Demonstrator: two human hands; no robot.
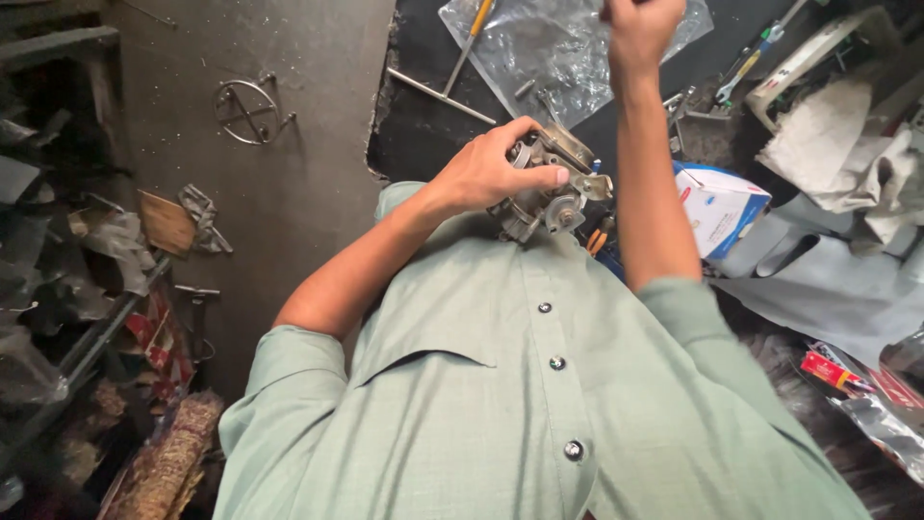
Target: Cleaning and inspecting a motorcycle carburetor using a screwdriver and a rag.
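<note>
My left hand grips a grimy metal carburetor-like part held close against my green shirt. Its fingers wrap over the top and the thumb lies across the side. My right hand is raised at the top edge of the head view, above a clear plastic sheet. Its fingers are curled; the frame cuts off whatever they may hold. The right forearm runs down just to the right of the metal part.
A dark workbench carries a long T-handled tool, a yellow-handled screwdriver, spanners, a white and blue box and rags. Left of the bench lie a concrete floor, a wire ring and cluttered shelves.
</note>
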